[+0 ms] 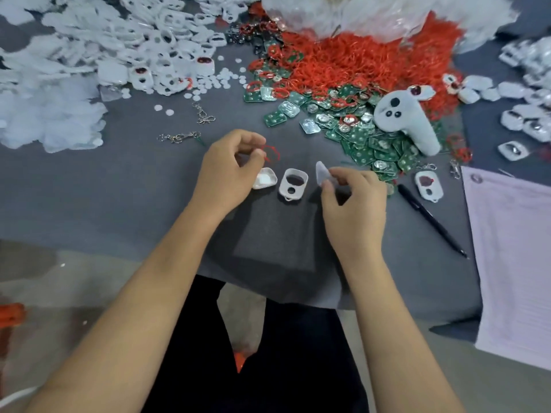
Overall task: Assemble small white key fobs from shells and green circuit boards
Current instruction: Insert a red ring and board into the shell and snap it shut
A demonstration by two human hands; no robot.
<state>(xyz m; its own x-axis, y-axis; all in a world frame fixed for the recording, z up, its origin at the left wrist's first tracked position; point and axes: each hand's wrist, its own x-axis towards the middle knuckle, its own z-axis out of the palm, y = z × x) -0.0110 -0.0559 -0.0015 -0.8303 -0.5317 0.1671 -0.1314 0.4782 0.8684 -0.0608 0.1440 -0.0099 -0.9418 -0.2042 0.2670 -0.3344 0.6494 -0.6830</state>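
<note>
Both hands work over the grey table [119, 204], just apart from each other. Left hand [229, 171] has its fingers curled, and its fingertips pinch a thin red loop [272, 152] that hangs at its two o'clock side. Right hand [354, 204] pinches a small translucent white shell piece [322, 173] between thumb and forefinger, the piece standing up at the hand's eleven o'clock.

Between the hands a white shell frame [292, 183] with two openings lies flat on the table. Beside it, at its nine o'clock, a shallow white shell half [264, 178] lies against the left hand's fingers.

At one o'clock from the hands spreads a heap of green circuit boards [360, 138], and beyond it, at twelve to one o'clock, a mound of red loops [357, 61]. A white plush-like object [408, 117] with dark spots lies on the boards. White shells [125, 43] are piled at ten to eleven o'clock, with small white discs [220, 79] scattered at their edge. More finished-looking fobs [524, 114] sit at two o'clock.

At three o'clock from the right hand lie a black pen [429, 216], one white fob [428, 185] and a pale printed sheet [515, 248]. Metal key-ring chains [179, 137] lie at ten o'clock from the left hand.
</note>
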